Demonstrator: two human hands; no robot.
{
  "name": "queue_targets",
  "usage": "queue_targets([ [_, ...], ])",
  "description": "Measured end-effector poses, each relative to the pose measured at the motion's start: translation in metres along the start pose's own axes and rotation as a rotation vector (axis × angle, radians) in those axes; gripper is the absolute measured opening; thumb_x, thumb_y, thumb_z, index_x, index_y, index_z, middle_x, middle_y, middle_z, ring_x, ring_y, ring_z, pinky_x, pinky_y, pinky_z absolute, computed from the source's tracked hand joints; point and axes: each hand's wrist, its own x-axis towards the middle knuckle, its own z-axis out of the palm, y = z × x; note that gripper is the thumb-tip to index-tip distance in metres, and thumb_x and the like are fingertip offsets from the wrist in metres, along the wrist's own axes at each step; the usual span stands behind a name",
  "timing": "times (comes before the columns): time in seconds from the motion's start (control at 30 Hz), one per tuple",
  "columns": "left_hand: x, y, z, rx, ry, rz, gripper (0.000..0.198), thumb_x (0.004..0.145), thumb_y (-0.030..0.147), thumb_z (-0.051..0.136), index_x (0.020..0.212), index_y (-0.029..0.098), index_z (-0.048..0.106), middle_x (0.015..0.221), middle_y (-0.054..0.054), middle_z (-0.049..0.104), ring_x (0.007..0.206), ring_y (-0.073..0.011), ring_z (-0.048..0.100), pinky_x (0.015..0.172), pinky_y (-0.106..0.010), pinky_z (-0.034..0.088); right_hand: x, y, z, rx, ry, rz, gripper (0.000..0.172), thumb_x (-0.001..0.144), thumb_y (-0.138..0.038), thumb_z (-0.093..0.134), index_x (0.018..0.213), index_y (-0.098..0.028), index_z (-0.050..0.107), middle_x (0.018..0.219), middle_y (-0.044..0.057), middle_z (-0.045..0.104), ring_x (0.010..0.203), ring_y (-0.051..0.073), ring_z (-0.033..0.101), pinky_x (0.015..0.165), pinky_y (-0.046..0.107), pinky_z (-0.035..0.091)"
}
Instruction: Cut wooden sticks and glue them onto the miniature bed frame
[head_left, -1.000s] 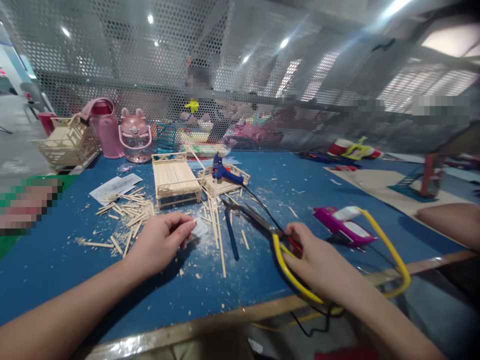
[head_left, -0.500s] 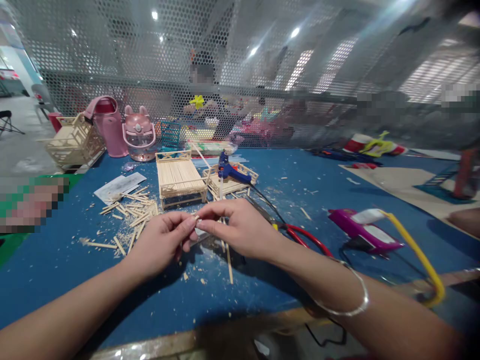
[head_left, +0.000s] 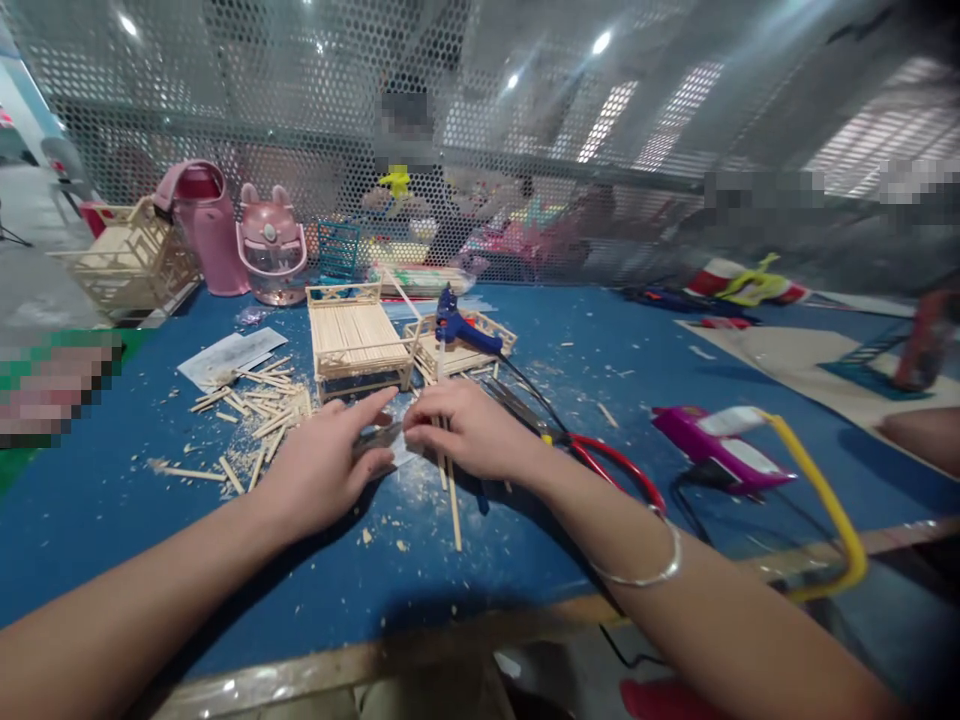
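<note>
My left hand (head_left: 326,455) is low over the blue table, thumb and index finger apart, with no held thing showing. A small greyish piece (head_left: 379,437), too unclear to name, lies by its fingers. My right hand (head_left: 469,430) is closed, fingertips pressed together beside a pale sheet (head_left: 409,450); what they pinch is hidden. Thin wooden sticks (head_left: 454,500) pass under the right hand. Behind the hands stands a small stick-built bed (head_left: 360,335). A blue glue gun (head_left: 469,330) rests on a second stick frame (head_left: 495,345).
Cut sticks (head_left: 262,405) are piled left of my hands, near white paper (head_left: 229,355). Red-handled pliers (head_left: 615,465) and a purple tool with a yellow handle (head_left: 720,450) lie to the right. Pink bottles (head_left: 214,235) stand at the back left, before a perforated metal screen (head_left: 300,120).
My hands were together pinching a small piece; now they are slightly apart and lower. The left fingers have opened. The camera view has shifted a little.
</note>
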Motion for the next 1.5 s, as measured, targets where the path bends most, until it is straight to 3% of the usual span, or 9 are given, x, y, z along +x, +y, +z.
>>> queue_targets([
  [0.17,0.002,-0.002,0.006,0.197,-0.141,-0.003,0.061,0.084,0.029,0.049,0.14,0.022,0.029,0.102,-0.013,0.062,0.09,-0.0268,0.06,0.075,-0.039,0.048,-0.001,-0.002,0.011,-0.142,-0.067,0.036,0.008,0.082,-0.021,0.059,0.082,-0.018,0.067,0.086,0.004,0.067,0.087,0.017,0.055,0.078,0.032,0.029],
  [0.37,0.001,-0.003,0.008,0.17,-0.134,-0.006,0.058,0.084,0.028,0.05,0.138,0.022,0.033,0.101,-0.011,0.066,0.099,-0.0268,0.059,0.081,-0.037,0.046,0.0,-0.003,0.012,-0.275,-0.069,-0.007,0.012,0.083,-0.021,0.056,0.076,-0.018,0.066,0.08,0.003,0.067,0.081,0.017,0.052,0.076,0.032,0.023],
  [0.57,0.001,-0.003,0.008,0.174,-0.107,0.007,0.057,0.083,0.029,0.051,0.137,0.02,0.035,0.099,-0.011,0.068,0.095,-0.0258,0.06,0.078,-0.036,0.046,0.001,-0.009,0.015,-0.374,-0.068,-0.048,0.017,0.083,-0.016,0.051,0.073,-0.016,0.065,0.078,0.005,0.068,0.078,0.018,0.053,0.074,0.033,0.021],
  [0.77,0.004,0.0,0.005,0.257,-0.146,-0.039,0.057,0.084,0.032,0.049,0.138,0.016,0.034,0.096,-0.014,0.066,0.089,-0.0286,0.062,0.071,-0.036,0.047,0.001,-0.013,0.018,-0.423,-0.045,-0.017,0.017,0.082,-0.015,0.049,0.074,-0.015,0.064,0.078,0.006,0.068,0.077,0.018,0.054,0.071,0.033,0.021],
  [1.23,0.005,0.002,0.004,0.245,-0.164,-0.023,0.061,0.083,0.027,0.05,0.139,0.012,0.03,0.101,-0.014,0.069,0.096,-0.0285,0.062,0.073,-0.037,0.048,0.001,-0.016,0.022,-0.427,-0.019,0.107,0.015,0.081,-0.015,0.048,0.076,-0.016,0.062,0.081,0.005,0.068,0.08,0.019,0.057,0.066,0.032,0.019],
  [1.4,0.005,0.001,0.004,0.246,-0.153,-0.014,0.06,0.083,0.027,0.051,0.138,0.014,0.032,0.1,-0.012,0.07,0.094,-0.0267,0.062,0.075,-0.035,0.047,-0.001,-0.016,0.021,-0.438,-0.067,0.116,0.016,0.081,-0.015,0.049,0.072,-0.016,0.062,0.077,0.006,0.068,0.077,0.019,0.057,0.064,0.031,0.018],
  [1.5,0.005,0.002,0.004,0.285,-0.154,-0.011,0.059,0.083,0.028,0.05,0.138,0.014,0.032,0.1,-0.013,0.068,0.091,-0.0265,0.062,0.073,-0.034,0.047,0.002,-0.014,0.023,-0.436,-0.009,0.136,0.016,0.081,-0.015,0.048,0.075,-0.016,0.063,0.079,0.007,0.068,0.077,0.019,0.057,0.065,0.031,0.021],
])
